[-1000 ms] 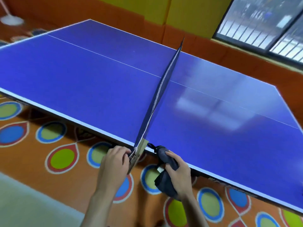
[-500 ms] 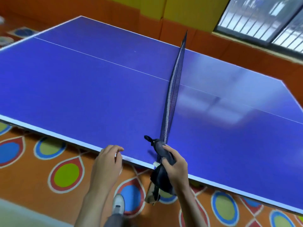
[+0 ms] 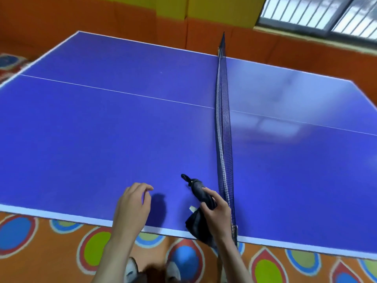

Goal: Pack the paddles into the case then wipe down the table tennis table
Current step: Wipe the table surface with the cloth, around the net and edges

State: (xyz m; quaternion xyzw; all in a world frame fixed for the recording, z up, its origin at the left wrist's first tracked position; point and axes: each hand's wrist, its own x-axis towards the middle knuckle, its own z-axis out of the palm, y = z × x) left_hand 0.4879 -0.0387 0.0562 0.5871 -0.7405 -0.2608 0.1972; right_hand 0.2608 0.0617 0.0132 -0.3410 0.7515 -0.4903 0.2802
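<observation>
One dark mesh net (image 3: 223,127) runs straight across the blue table tennis table (image 3: 102,129), fencing off the far half just beside the working hand. Orange carpet with coloured teardrop shapes (image 3: 61,248) shows below, two pale shoes (image 3: 130,270) peeking out. The right hand (image 3: 217,215) grips one bunched dark cloth (image 3: 199,203) on the near edge. The left hand (image 3: 132,203), which gripped the net post a second ago, now hovers over the surface, fingers loosely curled, holding nothing.
</observation>
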